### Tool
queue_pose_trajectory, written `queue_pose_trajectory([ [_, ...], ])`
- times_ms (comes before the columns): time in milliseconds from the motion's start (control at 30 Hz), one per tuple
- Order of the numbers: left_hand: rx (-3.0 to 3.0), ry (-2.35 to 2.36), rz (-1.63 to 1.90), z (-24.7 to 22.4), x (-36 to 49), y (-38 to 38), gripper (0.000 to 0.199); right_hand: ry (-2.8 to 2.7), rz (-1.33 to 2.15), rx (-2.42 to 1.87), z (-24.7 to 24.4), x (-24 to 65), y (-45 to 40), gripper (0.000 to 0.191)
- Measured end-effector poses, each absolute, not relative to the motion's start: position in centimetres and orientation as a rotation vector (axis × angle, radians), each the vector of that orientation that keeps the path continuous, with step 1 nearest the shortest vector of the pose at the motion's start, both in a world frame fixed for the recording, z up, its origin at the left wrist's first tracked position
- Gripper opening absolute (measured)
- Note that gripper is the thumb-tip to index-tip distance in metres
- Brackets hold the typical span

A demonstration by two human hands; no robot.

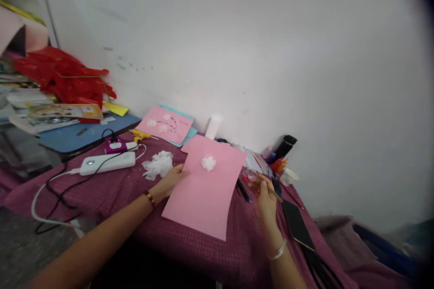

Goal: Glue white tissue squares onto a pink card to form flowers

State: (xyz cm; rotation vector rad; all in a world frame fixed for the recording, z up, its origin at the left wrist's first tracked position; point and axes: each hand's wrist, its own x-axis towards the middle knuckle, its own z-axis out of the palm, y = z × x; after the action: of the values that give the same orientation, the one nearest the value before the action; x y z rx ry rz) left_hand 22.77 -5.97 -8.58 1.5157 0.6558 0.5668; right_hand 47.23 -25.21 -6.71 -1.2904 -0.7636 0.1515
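Observation:
A large pink sheet of paper (203, 198) lies in front of me, with a white ruffled tissue flower (208, 163) near its upper middle. My left hand (174, 179) holds the sheet at its left edge, fingertips on the paper. Just beyond that hand is a loose heap of white tissue pieces (158, 165). To the right of the sheet, my right hand (266, 198) is raised with its fingers closed around a thin wooden stick (276, 195). The far end of the stick is blurred, so its kind cannot be made out.
Behind the sheet leans a pink card with white flowers (166, 124). A yellow glue gun (140, 135), a white power strip (107, 163) and cables lie left. At right are a black marker (243, 190), a dark flat case (297, 223) and a black bottle (285, 148) by the wall.

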Motion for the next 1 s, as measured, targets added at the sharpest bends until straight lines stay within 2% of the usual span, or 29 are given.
queue_pose_trajectory([
  [200, 1.215, 0.502, 0.742, -10.4, 21.6, -6.0, 0.046, -0.683, 0.303, -1.276, -8.6, 44.7, -22.8, 0.041],
  [467, 1.149, 0.394, 0.772, -10.6, 22.7, -4.8, 0.04, -0.715, 0.255, -1.291, -9.0, 45.8, -19.2, 0.046],
  [667, 1.226, 0.49, 0.717, -11.0, 22.4, -4.8, 0.039, -0.781, 0.383, -1.326, -11.3, 44.5, -19.3, 0.033],
  [1000, 1.284, 0.592, 0.684, -11.3, 22.3, -4.3, 0.031, -0.882, 0.402, -1.402, -11.6, 44.6, -19.3, 0.032],
])
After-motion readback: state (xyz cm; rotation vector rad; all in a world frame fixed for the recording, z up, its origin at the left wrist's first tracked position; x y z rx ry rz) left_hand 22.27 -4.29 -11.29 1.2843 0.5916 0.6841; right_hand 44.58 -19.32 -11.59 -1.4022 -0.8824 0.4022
